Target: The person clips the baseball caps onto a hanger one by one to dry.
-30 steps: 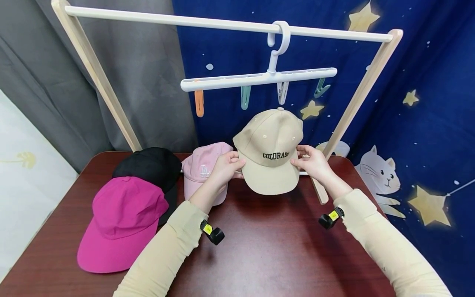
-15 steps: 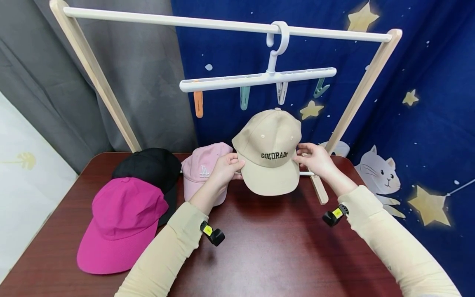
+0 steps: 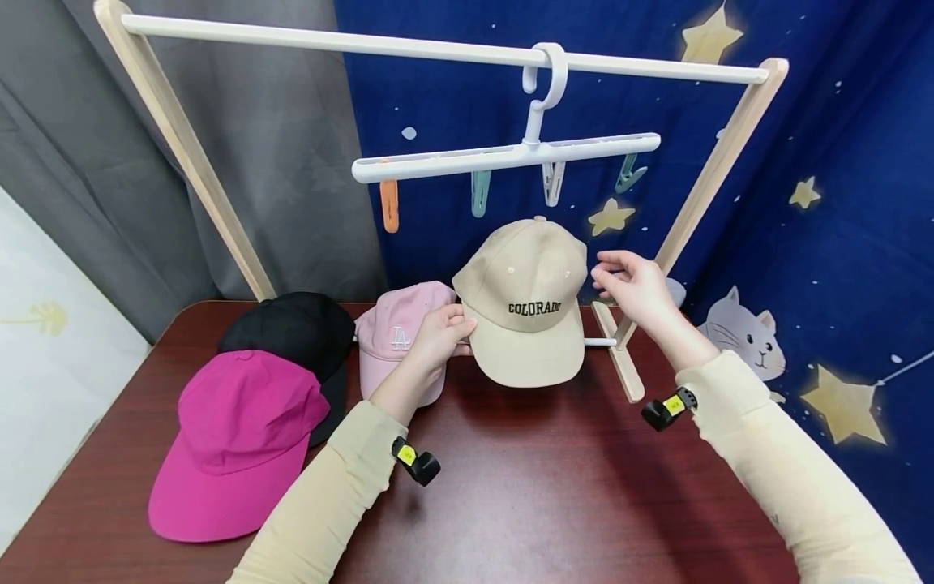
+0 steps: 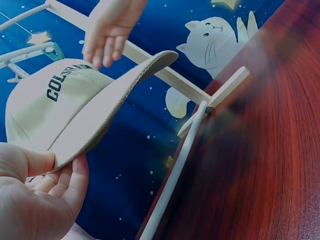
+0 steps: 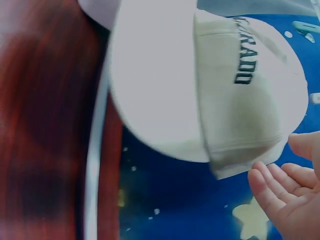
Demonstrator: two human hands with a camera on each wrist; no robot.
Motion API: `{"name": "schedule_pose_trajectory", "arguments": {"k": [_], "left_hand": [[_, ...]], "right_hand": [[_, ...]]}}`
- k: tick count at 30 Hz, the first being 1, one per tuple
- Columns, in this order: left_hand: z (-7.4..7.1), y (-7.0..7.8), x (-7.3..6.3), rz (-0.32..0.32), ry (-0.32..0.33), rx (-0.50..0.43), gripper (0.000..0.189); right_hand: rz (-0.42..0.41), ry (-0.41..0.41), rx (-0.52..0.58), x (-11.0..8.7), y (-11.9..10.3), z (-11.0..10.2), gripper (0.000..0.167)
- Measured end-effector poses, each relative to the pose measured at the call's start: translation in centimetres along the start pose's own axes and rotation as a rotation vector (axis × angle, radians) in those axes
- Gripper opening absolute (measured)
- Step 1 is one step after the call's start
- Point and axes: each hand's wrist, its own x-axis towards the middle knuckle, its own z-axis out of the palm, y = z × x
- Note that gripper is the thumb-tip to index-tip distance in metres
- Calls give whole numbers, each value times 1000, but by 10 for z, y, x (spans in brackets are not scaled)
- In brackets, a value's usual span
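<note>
Cap (image 3: 527,296) now in left grip (image 3: 438,334) alone

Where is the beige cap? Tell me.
In the head view, the beige cap is right of the pink cap, below the white hanger, pinched by the left hand.

A gray cloth curtain (image 3: 248,122) hangs upper left, blue starry cloth (image 3: 759,227) upper right; a shiny red-brown wooden table (image 3: 525,478) fills the bottom.

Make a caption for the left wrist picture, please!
Left hand pinching a beige cap at its edge, an empty right hand beyond it.
</note>
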Motion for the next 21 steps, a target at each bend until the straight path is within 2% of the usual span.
{"name": "schedule_pose_trajectory", "arguments": {"k": [5, 12, 17, 21], "left_hand": [[0, 0, 0, -5, 6, -3, 12], [1, 1, 0, -7, 10, -12, 12], [1, 1, -1, -7, 9, 0, 14], [2, 2, -1, -9, 9, 1, 14]], "right_hand": [[-86, 69, 43, 9, -16, -2, 37], [-125, 151, 67, 23, -34, 0, 35], [-117, 167, 110, 31, -44, 2, 36], [-112, 146, 182, 37, -54, 3, 40]]}}
